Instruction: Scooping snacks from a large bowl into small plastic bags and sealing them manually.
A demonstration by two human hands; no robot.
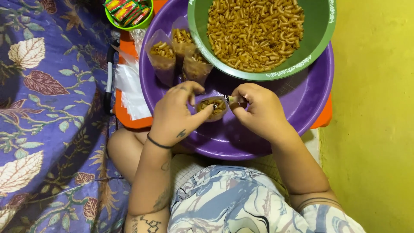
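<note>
Left hand (174,113) and right hand (258,110) both grip a small clear bag of macaroni (211,108) between them, over the near part of the purple basin (302,99). Three filled bags (179,54) stand far-left; green bowl of macaroni (321,30) just beyond.

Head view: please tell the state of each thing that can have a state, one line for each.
Small bag: filled with macaroni, top open, held by both hands.
Three bags: filled, upright in the purple basin.
Green bowl: holds loose macaroni.
Left hand: grips the bag.
Right hand: pinches the bag's rim.
</note>
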